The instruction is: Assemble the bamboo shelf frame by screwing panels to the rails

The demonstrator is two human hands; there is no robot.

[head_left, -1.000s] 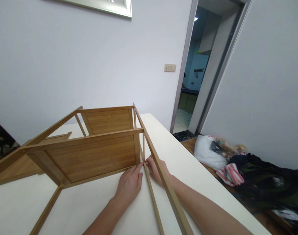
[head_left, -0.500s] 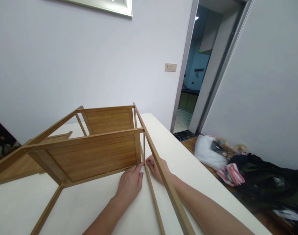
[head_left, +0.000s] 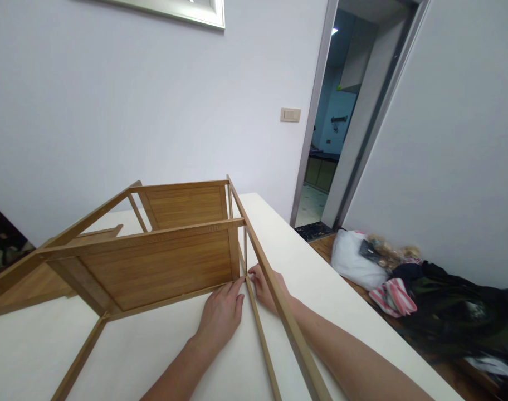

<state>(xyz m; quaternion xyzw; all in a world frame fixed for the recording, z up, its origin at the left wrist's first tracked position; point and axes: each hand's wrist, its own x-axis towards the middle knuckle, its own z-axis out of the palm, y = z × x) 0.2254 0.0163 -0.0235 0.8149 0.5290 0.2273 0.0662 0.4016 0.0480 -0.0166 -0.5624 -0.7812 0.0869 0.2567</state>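
Observation:
A wooden shelf frame (head_left: 166, 262) lies on its side across a white table (head_left: 145, 356), its two panelled shelves standing on edge. Where the nearer shelf's lower corner meets a thin wooden post (head_left: 260, 334), both my hands come together. My left hand (head_left: 220, 314) is on the near side, fingers close together, fingertips pressed against that corner. Reaching beneath the upper rail (head_left: 274, 284), my right hand (head_left: 267, 285) is on the other side of the post, with thumb and finger pinched at the joint. Whatever sits between those fingertips is too small to make out.
Another wooden panel (head_left: 24, 287) lies at the left, behind the frame. Beyond the table's right edge, a white bag (head_left: 354, 259), striped cloth (head_left: 394, 298) and dark bags (head_left: 463, 317) are on the floor. A doorway (head_left: 325, 150) opens at the back.
Almost nothing differs. My right fingers have shifted very slightly at the joint; my left hand and the frame have stayed in place.

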